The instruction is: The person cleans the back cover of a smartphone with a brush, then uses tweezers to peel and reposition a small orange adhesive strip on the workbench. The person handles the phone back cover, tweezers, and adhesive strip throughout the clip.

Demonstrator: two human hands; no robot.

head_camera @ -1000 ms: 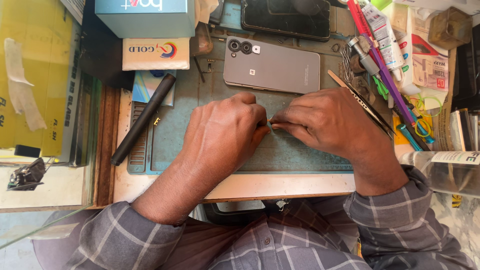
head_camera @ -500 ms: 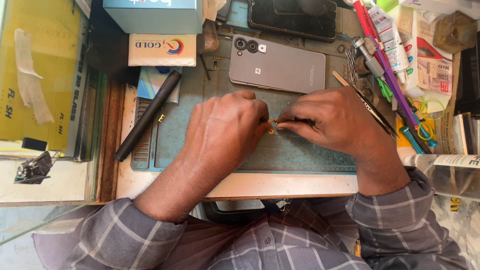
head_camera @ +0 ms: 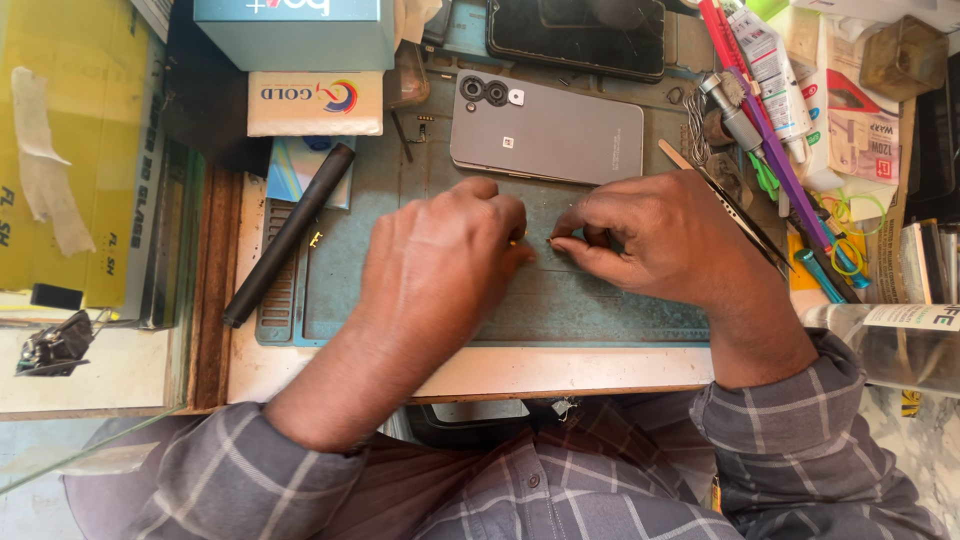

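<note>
My left hand (head_camera: pixel 440 260) and my right hand (head_camera: pixel 665 235) rest knuckles-up on a teal work mat (head_camera: pixel 610 305), fingertips almost meeting in the middle. Between them sits a tiny yellowish part (head_camera: pixel 550 241); the right thumb and forefinger pinch at it. What the left fingers hold is hidden under the hand. Just beyond the hands lies a grey phone (head_camera: pixel 547 128), back side up with its camera lenses at the left. Tweezers (head_camera: pixel 735 210) lie tucked along the right hand.
A black cylindrical tool (head_camera: pixel 288 233) lies slanted at the mat's left edge. A cream box (head_camera: pixel 315 103) and a blue box (head_camera: pixel 295 33) stand at the back left, a dark phone (head_camera: pixel 577 35) at the back. Pens, tubes and screwdrivers (head_camera: pixel 775 130) crowd the right side.
The hands have drawn slightly apart at the fingertips, leaving a small gap; the view has shifted a little. The phone has not moved.
</note>
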